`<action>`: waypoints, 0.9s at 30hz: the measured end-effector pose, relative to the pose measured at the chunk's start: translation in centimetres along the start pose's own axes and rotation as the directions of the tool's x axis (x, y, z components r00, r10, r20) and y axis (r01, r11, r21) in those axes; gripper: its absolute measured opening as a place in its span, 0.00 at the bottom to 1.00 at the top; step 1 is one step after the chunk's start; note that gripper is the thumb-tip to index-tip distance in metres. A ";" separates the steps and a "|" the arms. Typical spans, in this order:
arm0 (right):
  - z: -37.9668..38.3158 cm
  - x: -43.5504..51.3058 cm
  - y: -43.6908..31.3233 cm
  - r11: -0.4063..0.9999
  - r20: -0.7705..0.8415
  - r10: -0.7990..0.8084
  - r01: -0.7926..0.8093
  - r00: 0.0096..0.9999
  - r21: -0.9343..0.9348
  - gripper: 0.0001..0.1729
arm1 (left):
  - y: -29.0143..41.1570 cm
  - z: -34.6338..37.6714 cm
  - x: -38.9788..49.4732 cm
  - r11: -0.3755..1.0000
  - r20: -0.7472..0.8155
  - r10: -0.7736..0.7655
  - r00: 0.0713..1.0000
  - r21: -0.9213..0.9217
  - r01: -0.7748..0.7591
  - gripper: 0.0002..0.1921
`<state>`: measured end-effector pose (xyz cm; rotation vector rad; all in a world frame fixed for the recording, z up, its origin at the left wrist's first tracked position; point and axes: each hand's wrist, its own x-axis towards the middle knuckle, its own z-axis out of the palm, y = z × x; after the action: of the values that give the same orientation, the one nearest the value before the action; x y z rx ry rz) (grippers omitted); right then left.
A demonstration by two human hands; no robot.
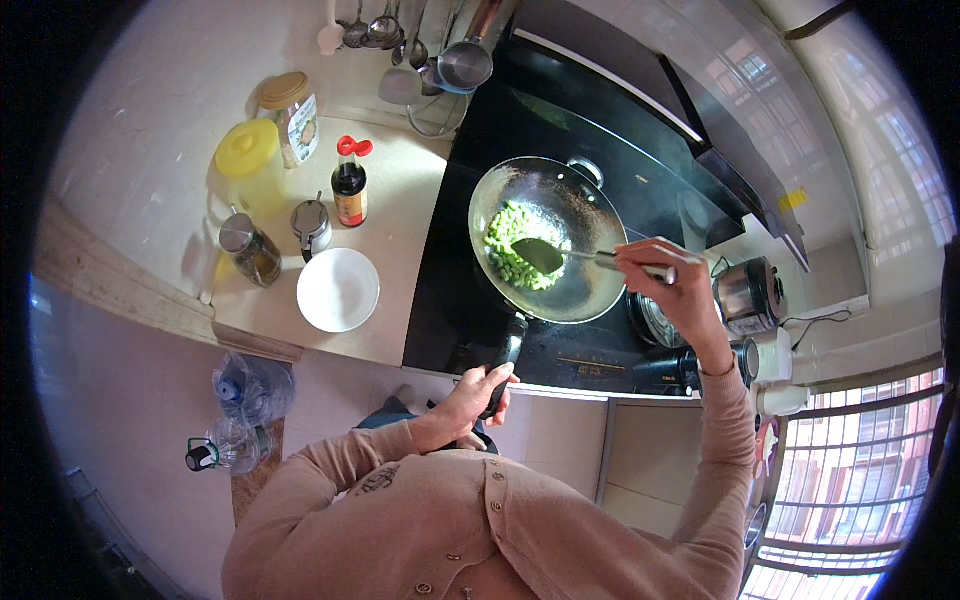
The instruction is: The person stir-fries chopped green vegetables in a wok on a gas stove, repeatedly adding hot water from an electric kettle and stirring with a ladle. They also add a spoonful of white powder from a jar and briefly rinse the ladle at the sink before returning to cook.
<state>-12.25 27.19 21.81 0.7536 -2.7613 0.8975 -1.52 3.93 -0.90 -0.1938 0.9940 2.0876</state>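
Observation:
My left hand (480, 399) is wrapped around the black handle (512, 349) of a wok (592, 289), which sits on a black glass cooktop (450, 322). In my right hand (667, 281) is the grip of a metal spatula (541, 256). Its blade rests over chopped green vegetables (510, 225), hiding some of them. The green pieces lie in a heap on the left side of the wok's inside. A small metal loop handle (587, 172) stands at the wok's far rim.
Left of the cooktop stand a white bowl (338, 290), a sauce bottle with its red cap flipped up (350, 184), a lidded condiment pot (311, 225), a glass jar (251, 251) and a yellow pitcher (251, 165). A range hood (622, 82) overhangs the back. Ladles (384, 30) hang on the wall.

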 end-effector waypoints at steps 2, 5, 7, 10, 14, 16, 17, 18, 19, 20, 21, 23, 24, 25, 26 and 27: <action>0.0 0.0 0.4 0.998 0.057 0.002 0.001 0.998 -0.062 0.10 | 0.1 0.0 0.0 1.000 -0.006 -0.005 1.000 0.006 0.005 0.19; 0.4 1.1 2.5 0.992 -0.006 -0.018 0.017 1.000 -0.125 0.10 | 0.1 0.0 0.0 1.000 -0.002 -0.007 1.000 0.008 0.007 0.20; 0.4 2.0 4.0 0.994 -0.104 0.020 -0.031 0.994 -0.106 0.10 | 0.2 0.0 0.0 1.000 0.011 -0.005 1.000 0.000 0.005 0.20; 0.7 2.8 5.1 0.995 -0.081 0.030 -0.038 0.996 -0.092 0.10 | 0.1 0.1 0.0 1.000 -0.020 0.001 1.000 0.017 -0.001 0.20; 1.0 1.6 3.6 0.991 -0.010 -0.038 0.036 0.999 -0.126 0.10 | 0.1 -0.1 0.0 1.000 0.002 0.002 1.000 0.000 -0.002 0.20; 0.8 0.6 2.4 0.997 0.028 -0.006 0.008 1.000 -0.082 0.11 | 0.1 0.0 0.1 1.000 0.011 -0.001 1.000 -0.001 0.001 0.20; 0.8 0.2 1.9 0.998 0.051 -0.011 0.014 0.999 -0.061 0.11 | 0.0 0.0 0.0 1.000 0.003 0.000 1.000 -0.001 0.000 0.20; 0.9 0.0 1.7 0.999 0.041 -0.039 0.040 0.998 -0.026 0.11 | 0.0 0.0 0.1 1.000 -0.005 0.001 1.000 0.002 -0.001 0.20; 1.0 -0.1 1.7 0.998 0.049 -0.033 0.036 0.998 -0.061 0.10 | 0.0 0.1 0.0 1.000 -0.011 0.001 1.000 0.007 -0.001 0.20; 1.0 0.0 2.0 0.995 0.026 -0.050 0.052 0.998 -0.082 0.09 | 0.0 0.0 0.0 1.000 -0.004 0.001 1.000 0.010 -0.001 0.20; 1.1 0.2 2.5 0.991 0.035 -0.066 0.070 0.997 -0.113 0.08 | 0.1 0.0 0.0 1.000 0.002 0.006 1.000 0.012 -0.006 0.20; 0.9 0.7 4.1 0.995 -0.060 -0.002 -0.003 0.998 -0.097 0.09 | 0.2 0.0 0.0 1.000 0.009 0.010 1.000 0.010 -0.011 0.20; 0.6 1.1 5.0 0.997 -0.102 0.023 -0.030 0.994 -0.070 0.09 | 0.2 0.0 0.0 1.000 0.011 0.009 1.000 0.009 -0.009 0.20; 0.3 1.3 6.0 0.997 -0.154 0.023 -0.034 0.988 -0.066 0.09 | 0.2 0.0 0.0 1.000 0.013 0.004 1.000 0.009 -0.004 0.20; 0.0 1.5 7.0 0.999 -0.178 0.000 -0.006 0.984 -0.036 0.09 | 0.2 0.0 -0.1 1.000 0.011 0.008 1.000 0.022 -0.008 0.20; -0.1 1.8 7.9 0.998 -0.186 0.047 -0.040 0.981 0.042 0.10 | 0.2 0.0 -0.1 0.999 0.008 0.011 1.000 0.035 -0.011 0.20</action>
<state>-17.81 32.00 18.28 0.5835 -2.6118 0.9785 -1.59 3.76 -0.73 -0.1629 1.0288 2.0780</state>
